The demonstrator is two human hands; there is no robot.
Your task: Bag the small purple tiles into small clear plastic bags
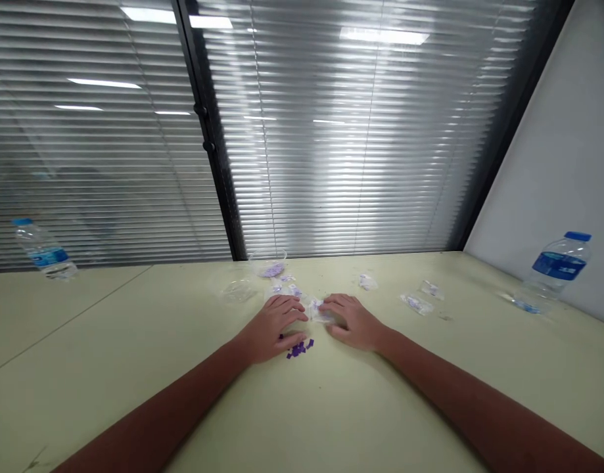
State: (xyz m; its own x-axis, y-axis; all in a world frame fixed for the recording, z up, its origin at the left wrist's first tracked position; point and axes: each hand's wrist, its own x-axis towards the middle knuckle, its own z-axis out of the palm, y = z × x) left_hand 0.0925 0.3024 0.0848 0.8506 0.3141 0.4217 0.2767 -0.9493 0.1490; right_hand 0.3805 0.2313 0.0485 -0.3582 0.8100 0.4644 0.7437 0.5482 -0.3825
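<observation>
My left hand [277,326] rests palm down on the table, its fingers apart and slightly curved. Just below its thumb lies a loose cluster of small dark purple pieces [300,348], partly hidden by the hand. A small clear plastic bag [317,311] with pale purple bits lies between my two hands. The fingertips of my right hand [355,322] reach the bag's right side, with the thumb held apart from the fingers. No grip on the bag shows. More clear bags [286,289] with pale purple contents lie just beyond my left hand.
Behind the bags stands a clear round container [272,269] with pale purple bits; a clear plastic lid-like piece [238,291] lies left of it. Small bags [417,303] lie to the right. Water bottles stand at the far left [48,255] and right [555,269]. Blinds and a wall bound the table.
</observation>
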